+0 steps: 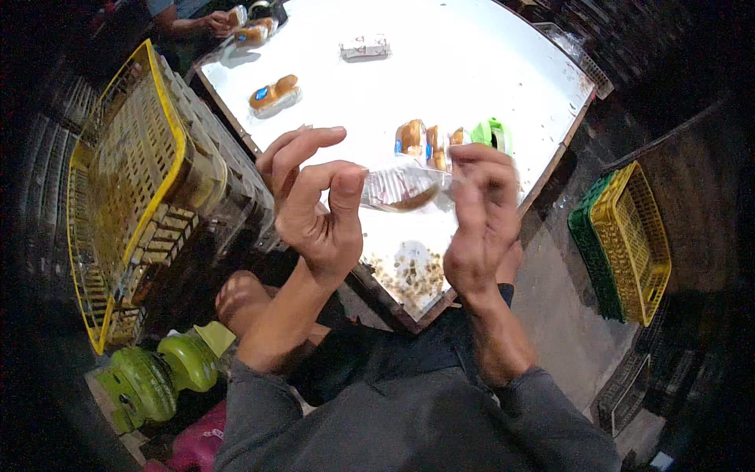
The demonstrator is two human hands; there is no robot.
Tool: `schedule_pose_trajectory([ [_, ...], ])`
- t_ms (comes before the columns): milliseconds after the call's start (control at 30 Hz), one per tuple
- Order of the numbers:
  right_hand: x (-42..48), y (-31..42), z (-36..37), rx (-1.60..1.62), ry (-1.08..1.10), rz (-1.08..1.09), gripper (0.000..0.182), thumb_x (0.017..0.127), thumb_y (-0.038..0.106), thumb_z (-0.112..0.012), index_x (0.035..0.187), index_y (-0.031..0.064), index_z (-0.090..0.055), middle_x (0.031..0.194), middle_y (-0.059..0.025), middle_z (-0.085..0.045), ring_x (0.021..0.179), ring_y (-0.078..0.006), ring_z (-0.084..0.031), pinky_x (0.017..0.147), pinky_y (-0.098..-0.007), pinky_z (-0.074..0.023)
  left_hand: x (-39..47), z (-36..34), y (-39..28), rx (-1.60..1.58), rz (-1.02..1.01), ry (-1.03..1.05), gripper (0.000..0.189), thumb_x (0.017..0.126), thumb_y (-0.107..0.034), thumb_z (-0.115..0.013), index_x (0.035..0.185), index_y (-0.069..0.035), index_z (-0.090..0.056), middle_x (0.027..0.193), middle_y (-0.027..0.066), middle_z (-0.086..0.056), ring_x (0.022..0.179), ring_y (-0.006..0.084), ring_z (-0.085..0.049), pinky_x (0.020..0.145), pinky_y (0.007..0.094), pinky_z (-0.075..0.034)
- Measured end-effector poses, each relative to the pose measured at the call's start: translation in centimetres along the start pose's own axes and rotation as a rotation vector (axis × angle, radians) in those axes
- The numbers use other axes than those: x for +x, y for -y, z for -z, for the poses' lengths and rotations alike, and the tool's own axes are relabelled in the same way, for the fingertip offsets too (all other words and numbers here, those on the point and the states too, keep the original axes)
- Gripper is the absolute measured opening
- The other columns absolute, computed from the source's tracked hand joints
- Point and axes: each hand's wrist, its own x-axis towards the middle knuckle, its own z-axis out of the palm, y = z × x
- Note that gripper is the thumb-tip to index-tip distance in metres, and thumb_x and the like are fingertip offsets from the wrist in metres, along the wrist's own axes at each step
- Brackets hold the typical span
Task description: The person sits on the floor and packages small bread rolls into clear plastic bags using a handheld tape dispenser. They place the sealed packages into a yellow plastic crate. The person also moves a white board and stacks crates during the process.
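Observation:
A clear plastic packet (401, 184) with a brown bread roll inside is held up above the near part of the white table (354, 112). My left hand (321, 206) pinches its left end between thumb and forefinger, the other fingers raised. At the opposite end, my right hand (485, 218) grips the film, though motion blurs its fingers. Just beyond the packet stand several wrapped bread rolls (412, 138), partly hidden by it and by my right hand. A bright green tape dispenser (492, 134) is behind my right fingers.
Another person's hand (219, 23) holds a packet at the far left corner, beside wrapped rolls (255, 33). Further packets (274, 97) (364, 48) lie on the table. Yellow-rimmed crates (177, 135) flank it at left; stacked crates (628, 242) stand right. Green rounded containers (144, 377) sit lower left.

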Motion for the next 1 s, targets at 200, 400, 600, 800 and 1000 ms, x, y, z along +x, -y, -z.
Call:
schedule_pose_trajectory([
  [200, -1.0, -1.8, -2.0, 0.322, 0.184, -0.219, 0.028, 0.093, 0.018, -0.056, 0.108, 0.0013, -0.039, 0.128, -0.0207, -0.044, 0.117, -0.0285, -0.047, 0.104, -0.0381, -0.0357, -0.3, -1.1, -0.1, -0.445, 0.472, -0.267, 0.025, 0.099, -0.018, -0.052, 0.084, -0.001, -0.060, 0.083, 0.0066, -0.063, 0.068, 0.0086, -0.056, 0.063, 0.0210, -0.045],
  [400, -4.2, -4.8, -2.8, -0.095, 0.352, -0.327, 0.069, 0.081, 0.021, -0.075, 0.130, 0.0008, -0.031, 0.102, -0.0235, -0.063, 0.096, -0.0350, -0.065, 0.085, -0.0382, -0.0498, -0.4, -0.5, 3.1, -0.308, 0.671, -0.264, 0.033, 0.099, -0.030, -0.052, 0.084, -0.001, -0.055, 0.071, 0.0008, -0.053, 0.063, 0.0064, -0.048, 0.059, 0.0221, -0.040],
  [600, -2.7, -5.0, -2.8, -0.067, 0.147, -0.290, 0.056, 0.091, 0.024, -0.063, 0.131, 0.0003, -0.033, 0.116, -0.0216, -0.058, 0.108, -0.0323, -0.059, 0.090, -0.0384, -0.0465, -1.1, -1.8, 5.2, -0.440, 0.835, -0.058, 0.041, 0.101, -0.038, -0.044, 0.111, 0.000, -0.055, 0.093, 0.0056, -0.059, 0.087, 0.0121, -0.052, 0.083, 0.0275, -0.042],
  [800, -0.8, -4.2, -3.5, 0.157, 0.005, -0.256, 0.025, 0.097, 0.025, -0.054, 0.104, 0.0010, -0.055, 0.099, -0.0086, -0.051, 0.094, -0.0188, -0.051, 0.088, -0.0300, -0.0408, -3.0, -2.4, 2.9, -0.227, 0.562, 0.062, 0.035, 0.101, -0.032, -0.045, 0.107, 0.000, -0.057, 0.096, 0.0078, -0.057, 0.087, 0.0130, -0.052, 0.075, 0.0276, -0.045],
  [1000, -0.1, -4.0, -1.8, 0.436, -0.098, -0.212, 0.007, 0.095, 0.012, -0.056, 0.095, 0.0051, -0.054, 0.097, -0.0045, -0.054, 0.090, -0.0112, -0.052, 0.082, -0.0253, -0.0419, -3.7, -2.9, 1.3, -0.399, 0.531, -0.063, 0.020, 0.100, -0.020, -0.050, 0.095, -0.001, -0.051, 0.084, 0.0039, -0.055, 0.075, 0.0088, -0.052, 0.068, 0.0228, -0.045],
])
